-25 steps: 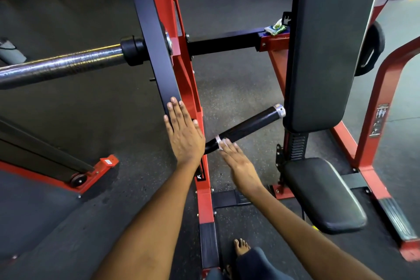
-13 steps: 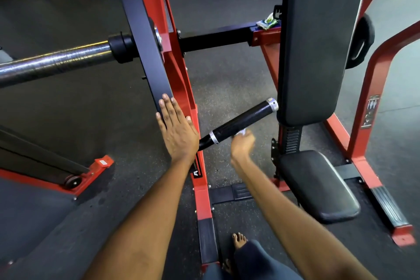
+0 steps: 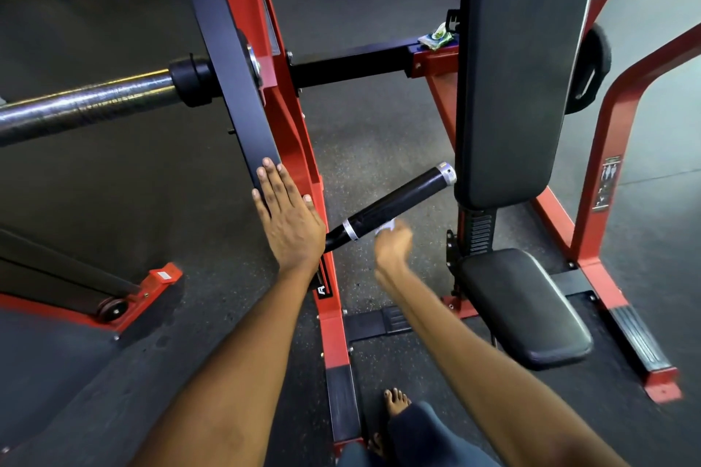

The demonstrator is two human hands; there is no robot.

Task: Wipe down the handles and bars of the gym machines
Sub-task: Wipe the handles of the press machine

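Note:
A black handle (image 3: 402, 199) with silver end rings juts right from the red machine frame (image 3: 330, 299). My right hand (image 3: 392, 244) is curled under the handle's near part, pinching a small white wipe (image 3: 387, 227) against it; the hand is blurred. My left hand (image 3: 290, 218) lies flat, fingers straight, on the lower end of the black lever arm (image 3: 227, 68) and the red frame beside it. A chrome weight bar (image 3: 83, 106) sticks out to the left.
A black back pad (image 3: 523, 68) and seat pad (image 3: 527, 309) stand to the right, with a red side frame (image 3: 603, 171) beyond. A green-and-white wipes packet (image 3: 436, 37) lies on the crossbar. Another machine's red foot (image 3: 159, 277) is at left. My bare foot (image 3: 396, 402) stands on the rubber floor.
My right hand slid with the wipe from the handle's base up along the grip and curled beneath it. My left hand kept its place on the lever arm.

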